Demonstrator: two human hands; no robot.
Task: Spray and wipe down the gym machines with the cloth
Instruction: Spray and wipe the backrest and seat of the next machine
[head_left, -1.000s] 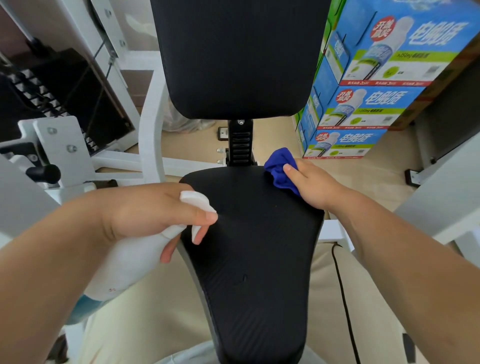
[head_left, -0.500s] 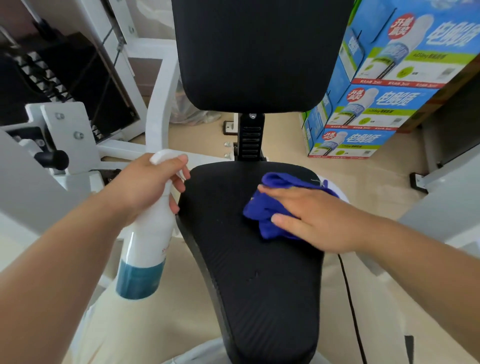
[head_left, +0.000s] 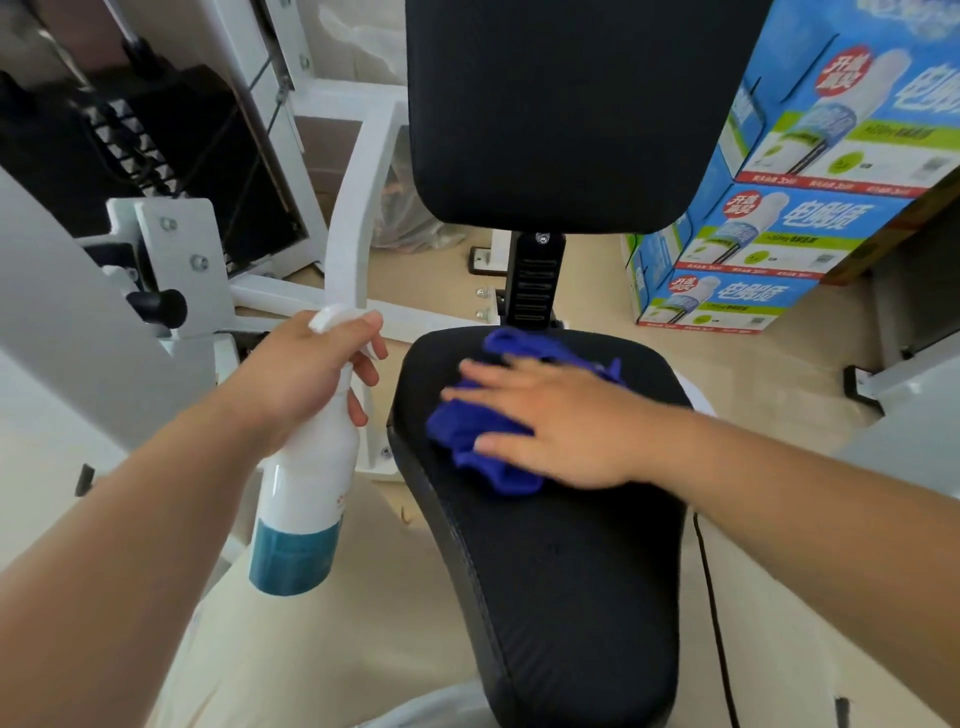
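- A blue crumpled cloth (head_left: 460, 423) is seen lying on the rear half of a black padded seat (head_left: 561, 561), close to the seat's back edge.
- The cloth is pressed flat under the right hand (head_left: 563, 423). The fingers are stretched out straight across the fabric, pointing to the left, and nothing is gripped by them.
- Folds of the cloth are left showing beyond the fingertips, below the thumb and behind the knuckles.
- A white plastic spray bottle with a teal band at its base (head_left: 306, 493) is grasped at the neck by the left hand (head_left: 306, 374). The fingers are curled round the neck below the white spray head.
- The bottle is held roughly upright, base downward, in the air just beside the left edge of the seat, apart from the cloth.
- A black padded backrest (head_left: 571, 104) is mounted upright behind the seat on a black ribbed post (head_left: 535, 280).
- A curved white metal frame tube (head_left: 356, 223) is seen behind the left hand, and a black weight stack (head_left: 130, 145) is seen further left.
- A black round knob (head_left: 156, 307) is seen projecting from a white bracket at the left.
- Stacked blue printed cardboard boxes (head_left: 769, 249) are seen on the beige floor (head_left: 363, 623) to the right of the backrest.
- A thin black cable (head_left: 712, 597) is seen running along the floor beside the seat's right edge.
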